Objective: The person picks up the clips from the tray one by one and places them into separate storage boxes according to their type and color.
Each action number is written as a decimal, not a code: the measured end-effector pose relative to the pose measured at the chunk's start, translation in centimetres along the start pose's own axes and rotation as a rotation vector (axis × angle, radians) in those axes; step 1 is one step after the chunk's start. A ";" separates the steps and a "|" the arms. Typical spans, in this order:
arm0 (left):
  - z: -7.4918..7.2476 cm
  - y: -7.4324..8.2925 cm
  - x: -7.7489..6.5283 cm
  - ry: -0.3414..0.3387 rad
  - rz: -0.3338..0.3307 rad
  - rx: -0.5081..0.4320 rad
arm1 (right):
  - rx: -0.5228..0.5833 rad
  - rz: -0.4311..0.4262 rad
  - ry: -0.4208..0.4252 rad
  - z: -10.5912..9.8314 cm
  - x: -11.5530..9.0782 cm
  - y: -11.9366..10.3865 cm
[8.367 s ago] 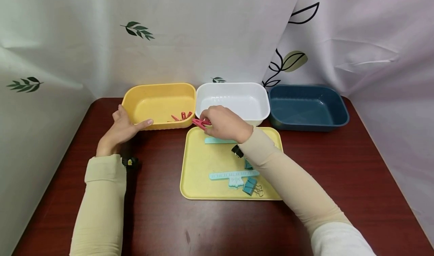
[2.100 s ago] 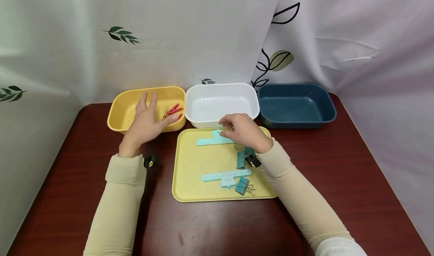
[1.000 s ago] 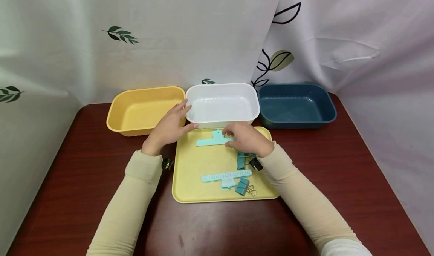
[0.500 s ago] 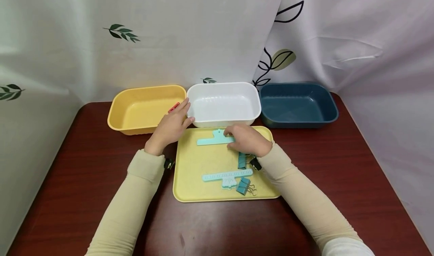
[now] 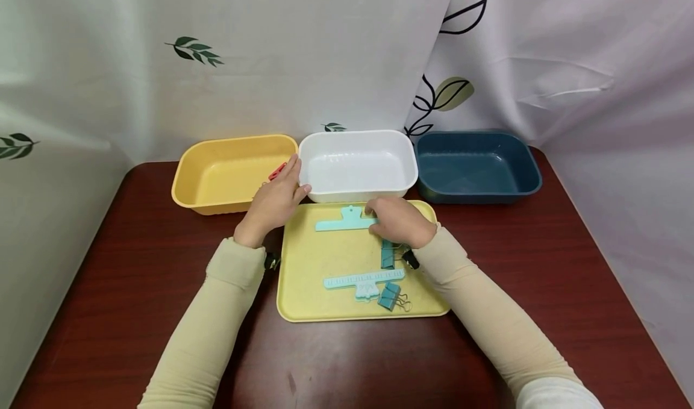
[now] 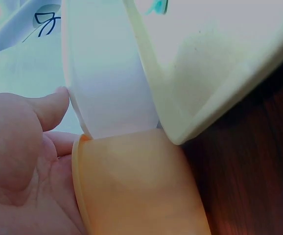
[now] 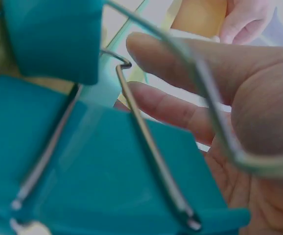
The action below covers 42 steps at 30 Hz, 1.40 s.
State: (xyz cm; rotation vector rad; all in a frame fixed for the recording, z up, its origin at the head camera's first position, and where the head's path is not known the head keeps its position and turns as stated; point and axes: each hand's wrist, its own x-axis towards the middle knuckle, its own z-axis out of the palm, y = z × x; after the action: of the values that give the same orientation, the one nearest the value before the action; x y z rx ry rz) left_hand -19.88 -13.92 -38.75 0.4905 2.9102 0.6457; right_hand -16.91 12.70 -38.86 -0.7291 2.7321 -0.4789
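My left hand (image 5: 273,201) rests at the junction of the yellow bin (image 5: 217,208) and the white bin (image 5: 352,197), fingers extended. In the left wrist view its thumb touches the white rim and its palm lies by the yellow wall. A red clothespin (image 5: 278,171) shows inside the yellow bin, partly behind that hand. My right hand (image 5: 401,219) hovers low over the tray, thumb and fingers apart at the right end of a mint ruler clip (image 5: 336,225). Teal binder clips (image 7: 107,161) lie beneath its wrist, one (image 5: 387,255) showing beside it.
The yellow tray (image 5: 303,300) also carries a pale blue ruler clip (image 5: 365,280) and another teal binder clip (image 5: 389,297) near its front edge. A dark blue bin (image 5: 477,199) stands right of the white one, all against a fabric backdrop (image 5: 260,84).
The red clothespin my right hand held earlier is gone from it; that hand now hovers by the mint clip, edging right. My left hand has moved right, from the yellow bin to its junction with the white.
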 end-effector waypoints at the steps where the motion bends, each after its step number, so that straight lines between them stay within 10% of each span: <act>1: 0.0 0.0 0.0 -0.001 -0.002 -0.001 | -0.009 -0.005 0.006 0.0 0.0 0.1; 42: -0.3 -0.1 0.1 -0.026 -0.012 -0.035 | 0.092 -0.055 -0.042 -0.2 0.7 1.1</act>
State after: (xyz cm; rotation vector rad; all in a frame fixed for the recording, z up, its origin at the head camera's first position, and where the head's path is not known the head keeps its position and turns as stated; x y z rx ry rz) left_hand -20.08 -14.03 -38.52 0.4729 2.8700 0.6822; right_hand -18.02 13.31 -39.18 -0.7837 2.6378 -0.5907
